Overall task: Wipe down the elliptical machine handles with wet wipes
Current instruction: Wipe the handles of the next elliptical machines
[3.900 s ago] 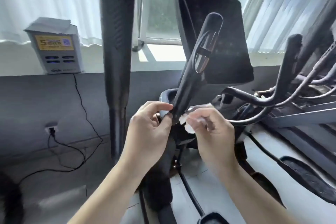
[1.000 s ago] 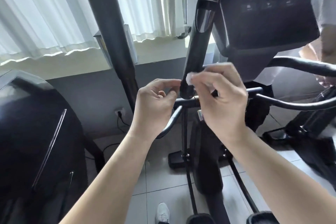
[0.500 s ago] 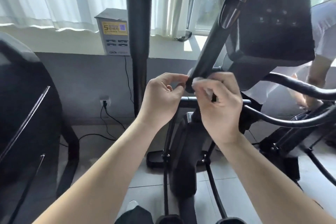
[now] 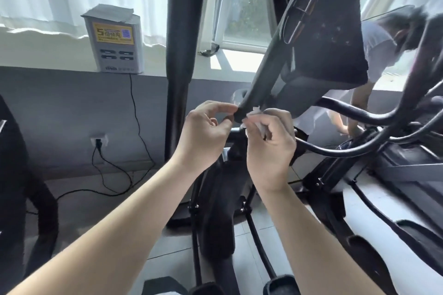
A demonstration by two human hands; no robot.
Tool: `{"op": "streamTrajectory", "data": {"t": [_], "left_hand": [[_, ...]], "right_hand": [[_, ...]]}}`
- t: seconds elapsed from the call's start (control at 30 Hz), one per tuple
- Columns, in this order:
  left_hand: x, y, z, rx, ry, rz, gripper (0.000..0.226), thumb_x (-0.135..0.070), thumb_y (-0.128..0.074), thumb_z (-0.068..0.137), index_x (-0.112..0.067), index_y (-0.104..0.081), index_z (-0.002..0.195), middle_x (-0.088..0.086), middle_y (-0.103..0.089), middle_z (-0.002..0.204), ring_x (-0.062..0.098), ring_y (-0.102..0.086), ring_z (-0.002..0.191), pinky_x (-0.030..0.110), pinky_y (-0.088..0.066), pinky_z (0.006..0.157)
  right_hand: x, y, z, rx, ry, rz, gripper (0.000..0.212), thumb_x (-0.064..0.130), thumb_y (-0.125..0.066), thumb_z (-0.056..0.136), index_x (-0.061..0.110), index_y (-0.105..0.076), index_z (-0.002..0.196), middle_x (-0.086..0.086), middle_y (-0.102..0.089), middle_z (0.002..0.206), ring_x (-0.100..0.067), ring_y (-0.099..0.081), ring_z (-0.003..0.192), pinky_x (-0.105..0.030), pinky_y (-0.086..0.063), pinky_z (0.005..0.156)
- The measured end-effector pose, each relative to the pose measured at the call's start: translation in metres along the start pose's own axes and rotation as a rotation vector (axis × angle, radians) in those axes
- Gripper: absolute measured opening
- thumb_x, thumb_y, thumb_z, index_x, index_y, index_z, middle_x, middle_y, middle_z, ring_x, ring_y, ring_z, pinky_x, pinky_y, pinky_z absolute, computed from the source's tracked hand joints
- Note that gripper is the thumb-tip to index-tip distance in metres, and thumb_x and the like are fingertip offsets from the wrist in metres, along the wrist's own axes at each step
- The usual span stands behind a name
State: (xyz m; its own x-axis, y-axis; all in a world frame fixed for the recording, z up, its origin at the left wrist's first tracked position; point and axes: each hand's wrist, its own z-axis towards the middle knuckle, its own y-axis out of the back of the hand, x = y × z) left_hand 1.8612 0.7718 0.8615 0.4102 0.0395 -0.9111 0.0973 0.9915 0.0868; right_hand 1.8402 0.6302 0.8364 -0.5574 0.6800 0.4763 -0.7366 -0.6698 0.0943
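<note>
The black elliptical handle [image 4: 275,55] slants up and away from the fingers, and its lower end lies right between the two sets of fingertips. The white wet wipe [image 4: 254,115] is bunched against that lower end, pinched in the curled fingers of the right hand [image 4: 271,143]. Only a crumpled edge of it shows above the knuckles. The left hand [image 4: 203,134] is curled too, its index tip and thumb nipping the handle's end from the opposite side, apparently to steady it.

The step in hand looks like wiping the handle's base. To do it well, the right fingers should wrap the wipe fully round the tube rather than dab with a corner. They should then draw it up the shaft, away from the fingertips, with the wrist turning so the far side is covered. The left pinch should hold firm lest the handle swing, and shift clear as the wipe passes.

Just beyond the fingers hangs the dark console [image 4: 323,55]. Left of the left hand stand an upright black pole [image 4: 182,55] and a charging station [image 4: 115,40] on the sill.
</note>
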Motion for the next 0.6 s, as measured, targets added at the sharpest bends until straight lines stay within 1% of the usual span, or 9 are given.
{"op": "streamTrajectory", "data": {"t": [0.07, 0.13, 0.17, 0.23, 0.33, 0.4, 0.47, 0.53, 0.6], "left_hand": [[0.004, 0.0, 0.002, 0.007, -0.004, -0.041, 0.025, -0.002, -0.063, 0.094, -0.021, -0.077, 0.101, -0.01, -0.071, 0.092, 0.005, -0.035, 0.043, 0.01, -0.032, 0.046], [0.009, 0.0, 0.003, 0.007, 0.019, -0.09, 0.023, -0.002, -0.064, 0.094, -0.02, -0.076, 0.1, -0.014, -0.064, 0.076, 0.005, -0.033, 0.041, 0.01, -0.029, 0.043], [0.012, 0.0, 0.004, 0.006, 0.023, -0.104, 0.022, -0.003, -0.065, 0.094, -0.021, -0.076, 0.1, -0.015, -0.062, 0.074, 0.005, -0.033, 0.041, 0.01, -0.029, 0.042], [0.017, 0.001, 0.005, 0.027, 0.017, -0.113, 0.021, -0.005, -0.066, 0.094, -0.023, -0.075, 0.1, -0.018, -0.066, 0.081, 0.006, -0.034, 0.045, 0.011, -0.031, 0.045], [0.023, 0.004, 0.006, 0.066, 0.025, -0.134, 0.022, -0.003, -0.065, 0.094, -0.021, -0.074, 0.104, -0.027, -0.064, 0.079, 0.004, -0.037, 0.044, 0.009, -0.033, 0.047], [0.026, 0.005, 0.007, 0.095, 0.005, -0.134, 0.025, -0.003, -0.064, 0.094, -0.023, -0.074, 0.105, -0.022, -0.065, 0.1, 0.005, -0.04, 0.049, 0.011, -0.037, 0.051], [0.028, 0.006, 0.009, 0.12, -0.008, -0.139, 0.026, -0.004, -0.065, 0.094, -0.025, -0.074, 0.107, -0.019, -0.064, 0.111, 0.005, -0.043, 0.053, 0.012, -0.04, 0.056], [0.031, 0.005, 0.011, 0.137, -0.012, -0.163, 0.027, -0.006, -0.065, 0.094, -0.027, -0.074, 0.108, -0.019, -0.064, 0.113, 0.01, -0.052, 0.059, 0.016, -0.045, 0.062], [0.031, 0.004, 0.012, 0.139, -0.02, -0.191, 0.03, -0.004, -0.063, 0.093, -0.028, -0.073, 0.108, -0.019, -0.064, 0.114, 0.015, -0.056, 0.062, 0.019, -0.047, 0.064]], "right_hand": [[0.005, -0.002, -0.004, 0.011, -0.053, -0.041, 0.015, -0.014, -0.079, 0.081, -0.001, -0.073, 0.077, -0.011, -0.062, 0.09, -0.01, -0.057, 0.072, -0.017, -0.044, 0.07], [0.012, -0.002, -0.002, 0.001, -0.091, -0.049, 0.013, -0.012, -0.08, 0.081, -0.001, -0.073, 0.079, -0.009, -0.063, 0.091, -0.012, -0.063, 0.077, -0.019, -0.049, 0.071], [0.017, -0.001, 0.002, -0.014, -0.085, -0.047, 0.012, -0.011, -0.08, 0.082, -0.001, -0.073, 0.082, -0.009, -0.063, 0.092, -0.015, -0.065, 0.081, -0.02, -0.052, 0.073], [0.029, -0.001, 0.013, -0.069, -0.006, -0.108, 0.011, -0.005, -0.081, 0.085, -0.001, -0.072, 0.09, -0.01, -0.064, 0.093, -0.017, -0.063, 0.081, -0.017, -0.049, 0.076], [0.038, -0.004, 0.036, -0.129, 0.127, -0.194, 0.009, -0.003, -0.082, 0.085, -0.003, -0.075, 0.092, -0.017, -0.064, 0.092, -0.009, -0.058, 0.08, -0.013, -0.047, 0.075], [0.04, -0.011, 0.042, -0.143, 0.188, -0.269, 0.005, -0.003, -0.08, 0.088, -0.003, -0.077, 0.091, -0.019, -0.064, 0.092, -0.012, -0.059, 0.078, -0.01, -0.048, 0.075], [0.039, -0.017, 0.03, -0.145, 0.253, -0.384, 0.002, -0.004, -0.078, 0.089, -0.003, -0.078, 0.089, -0.017, -0.065, 0.09, -0.013, -0.058, 0.075, -0.007, -0.044, 0.078], [0.031, -0.022, 0.006, -0.105, 0.259, -0.452, 0.004, -0.004, -0.077, 0.09, 0.0, -0.079, 0.089, -0.013, -0.067, 0.09, -0.011, -0.058, 0.076, -0.012, -0.049, 0.078], [0.026, -0.025, -0.015, -0.017, 0.189, -0.473, 0.007, -0.003, -0.077, 0.09, 0.002, -0.08, 0.093, -0.01, -0.068, 0.094, -0.013, -0.065, 0.081, -0.026, -0.058, 0.076]]}}
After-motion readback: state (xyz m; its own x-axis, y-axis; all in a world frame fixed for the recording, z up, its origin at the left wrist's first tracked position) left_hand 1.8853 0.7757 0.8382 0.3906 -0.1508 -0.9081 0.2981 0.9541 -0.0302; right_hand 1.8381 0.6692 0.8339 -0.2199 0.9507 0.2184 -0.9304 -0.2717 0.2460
